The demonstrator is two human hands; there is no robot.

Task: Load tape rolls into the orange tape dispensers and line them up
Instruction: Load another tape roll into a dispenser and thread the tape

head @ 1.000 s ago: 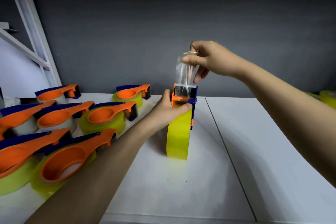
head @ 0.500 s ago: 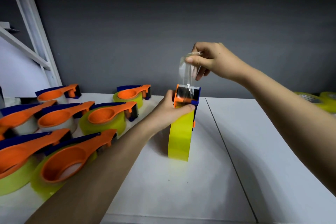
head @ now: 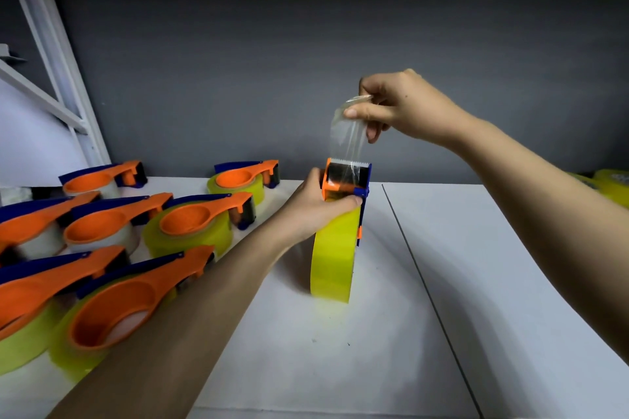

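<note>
Head view: mid-table, the left hand (head: 308, 211) grips the dispenser (head: 345, 178) atop an upright yellow roll (head: 335, 258), while the right hand (head: 398, 109) pinches the tape end (head: 345, 136) above the cutter. Threading looks nearly done; next, tear it off and join the row (head: 136, 235) at left.

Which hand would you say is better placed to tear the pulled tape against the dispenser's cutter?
The right hand. It pinches the free tape end just above the serrated cutter, while the left hand grips the dispenser to steady it.
</note>
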